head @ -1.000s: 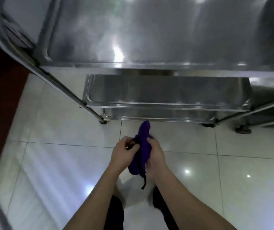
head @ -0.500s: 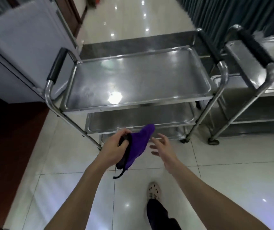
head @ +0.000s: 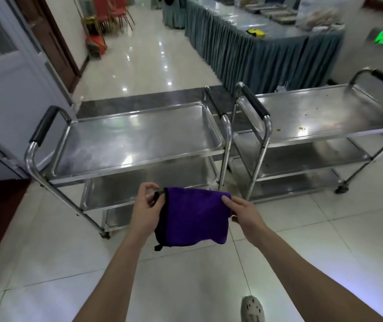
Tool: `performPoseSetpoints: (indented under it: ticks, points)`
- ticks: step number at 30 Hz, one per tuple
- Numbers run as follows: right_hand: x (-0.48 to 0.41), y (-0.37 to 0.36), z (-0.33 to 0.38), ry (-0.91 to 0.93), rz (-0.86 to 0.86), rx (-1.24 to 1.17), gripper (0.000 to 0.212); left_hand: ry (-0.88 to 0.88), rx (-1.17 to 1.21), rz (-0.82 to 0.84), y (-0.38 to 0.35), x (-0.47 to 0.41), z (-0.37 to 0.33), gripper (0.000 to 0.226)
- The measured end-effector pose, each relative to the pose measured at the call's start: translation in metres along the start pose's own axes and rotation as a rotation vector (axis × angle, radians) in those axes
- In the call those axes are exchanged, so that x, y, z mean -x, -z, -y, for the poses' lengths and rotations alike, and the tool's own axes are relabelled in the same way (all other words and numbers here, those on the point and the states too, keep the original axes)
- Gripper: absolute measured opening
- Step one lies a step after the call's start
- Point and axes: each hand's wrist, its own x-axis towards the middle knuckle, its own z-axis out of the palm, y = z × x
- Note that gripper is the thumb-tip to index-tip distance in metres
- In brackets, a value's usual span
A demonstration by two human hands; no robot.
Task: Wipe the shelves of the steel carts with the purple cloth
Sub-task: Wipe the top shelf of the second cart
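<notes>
Both hands now on the cloth (head: 194, 217): left hand (head: 144, 210) pinches its black-edged left corner, right hand (head: 243, 211) pinches the right edge. Half a second ago only the left held it bunched and the right was free. Cloth now spread flat in the air, in front of the left cart (head: 137, 138), touching no shelf. Right cart (head: 320, 117) has crumbs on top.

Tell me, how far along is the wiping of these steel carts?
Done: nothing for certain. The left cart's top shelf shows no crumbs, but I cannot tell whether it was wiped. In hand: the left hand and right hand pinch the purple cloth spread between them, touching neither cart. Left: the right cart's top shelf carries crumbs, and the lower shelves wait.
</notes>
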Motion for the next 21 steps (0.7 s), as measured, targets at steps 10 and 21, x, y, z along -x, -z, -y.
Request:
performPoseSetpoints:
  ticks: [10, 21]
  points:
    - [-0.011, 0.146, 0.038, 0.046, -0.026, -0.133, 0.023, -0.07, -0.246, -0.13, -0.165, -0.05, -0.002, 0.021]
    - [-0.07, 0.346, 0.076, 0.149, -0.032, -0.073, 0.016, 0.007, -0.527, -0.052, -0.382, -0.069, -0.032, 0.023]
